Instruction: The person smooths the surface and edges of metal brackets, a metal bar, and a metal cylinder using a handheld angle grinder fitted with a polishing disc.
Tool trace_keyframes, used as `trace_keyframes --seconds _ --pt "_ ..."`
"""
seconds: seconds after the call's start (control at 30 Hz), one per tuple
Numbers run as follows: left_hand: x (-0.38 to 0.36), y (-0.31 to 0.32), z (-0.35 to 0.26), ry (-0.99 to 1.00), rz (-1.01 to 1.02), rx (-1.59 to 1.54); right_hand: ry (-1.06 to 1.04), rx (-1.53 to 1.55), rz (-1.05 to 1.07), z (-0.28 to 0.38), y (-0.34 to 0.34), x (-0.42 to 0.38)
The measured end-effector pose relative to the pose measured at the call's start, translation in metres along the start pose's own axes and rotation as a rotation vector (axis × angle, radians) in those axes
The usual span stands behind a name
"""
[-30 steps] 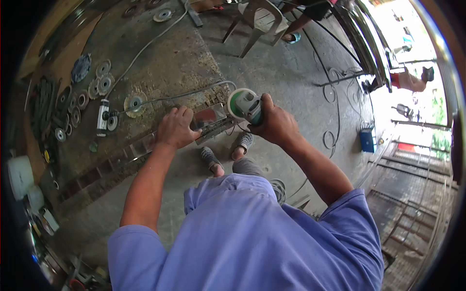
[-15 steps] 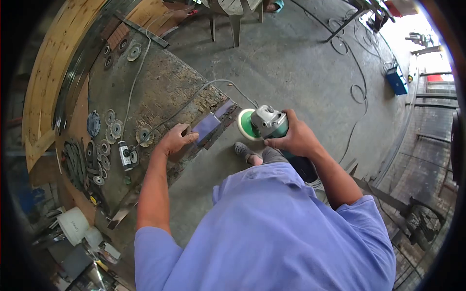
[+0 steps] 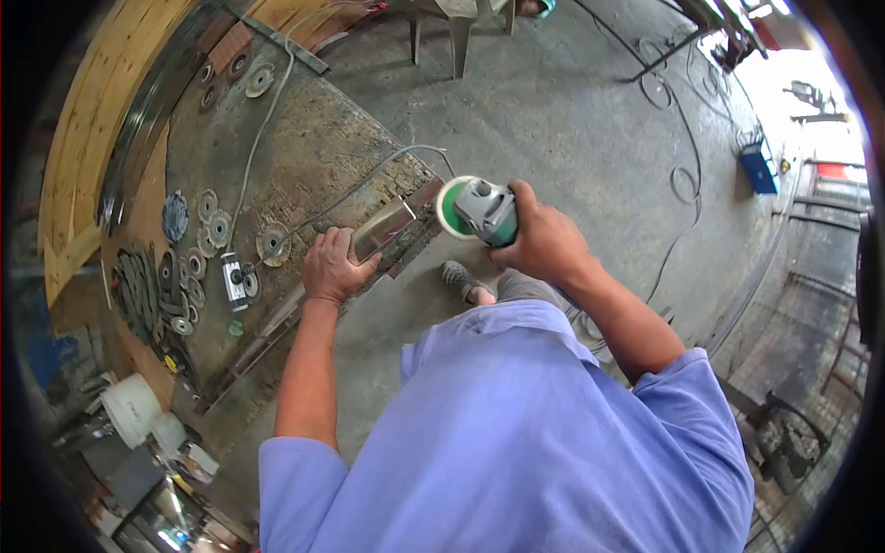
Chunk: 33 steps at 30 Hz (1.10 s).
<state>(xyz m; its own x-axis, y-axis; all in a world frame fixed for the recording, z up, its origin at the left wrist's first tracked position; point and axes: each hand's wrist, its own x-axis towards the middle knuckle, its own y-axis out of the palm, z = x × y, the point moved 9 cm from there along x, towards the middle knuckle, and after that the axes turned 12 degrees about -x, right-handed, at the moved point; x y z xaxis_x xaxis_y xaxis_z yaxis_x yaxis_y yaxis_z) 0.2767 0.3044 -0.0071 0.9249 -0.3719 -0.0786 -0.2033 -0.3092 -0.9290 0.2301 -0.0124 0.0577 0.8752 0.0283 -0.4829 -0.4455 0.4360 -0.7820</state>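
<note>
My right hand is wrapped round the body of a grey and green angle grinder. A pale, green-backed disc on the grinder faces left, close to the workbench corner. At the bench edge, my left hand presses on the near end of a shiny metal piece, its thumb and fingers around that end. The piece lies on the worn bench top. The grinder's disc is a little to the right of the metal piece, apart from it.
Several round discs and a second tool lie on the bench's left part. A cable crosses the bench top. Beyond stands a plastic chair; a blue box is on the floor at right. A white bucket sits lower left.
The grinder and my right hand have moved left and up, nearer the bench. My left hand has spread and shifted over the metal piece, whose surface now looks silvery instead of bluish.
</note>
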Motion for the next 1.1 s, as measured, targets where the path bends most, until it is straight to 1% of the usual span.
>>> trace_keyframes --seconds 0.07,0.2,0.27,0.37,0.47,0.67,0.77,0.87,0.97,1.1 --pt "-0.001 -0.002 0.001 -0.033 0.031 -0.007 -0.011 -0.083 -0.035 0.017 -0.007 0.015" --pt "-0.005 -0.005 0.003 -0.037 -0.016 -0.015 -0.019 -0.220 -0.061 0.049 -0.009 0.033" --pt "-0.006 -0.009 0.001 -0.047 -0.024 -0.039 -0.012 -0.252 -0.048 0.065 -0.009 0.032" --pt "-0.006 -0.010 0.001 -0.047 -0.024 -0.047 -0.049 -0.310 -0.103 0.082 -0.001 0.031" --pt "-0.006 -0.005 0.007 -0.067 0.026 -0.069 -0.052 -0.369 -0.138 0.097 0.003 0.031" --pt "-0.007 -0.004 0.008 -0.027 -0.015 -0.085 -0.051 -0.371 -0.161 0.109 0.004 0.025" --pt "-0.007 -0.003 0.008 -0.006 -0.028 -0.089 -0.015 -0.363 -0.157 0.111 0.004 0.027" --pt "-0.006 -0.003 0.006 -0.017 0.031 -0.033 -0.004 -0.356 -0.185 0.112 0.007 0.033" --pt "-0.006 -0.004 0.006 0.007 -0.007 -0.056 -0.017 -0.383 -0.242 0.107 0.009 0.023" --pt "-0.006 -0.003 0.006 0.019 -0.008 -0.056 0.010 -0.359 -0.201 0.109 0.010 0.024"
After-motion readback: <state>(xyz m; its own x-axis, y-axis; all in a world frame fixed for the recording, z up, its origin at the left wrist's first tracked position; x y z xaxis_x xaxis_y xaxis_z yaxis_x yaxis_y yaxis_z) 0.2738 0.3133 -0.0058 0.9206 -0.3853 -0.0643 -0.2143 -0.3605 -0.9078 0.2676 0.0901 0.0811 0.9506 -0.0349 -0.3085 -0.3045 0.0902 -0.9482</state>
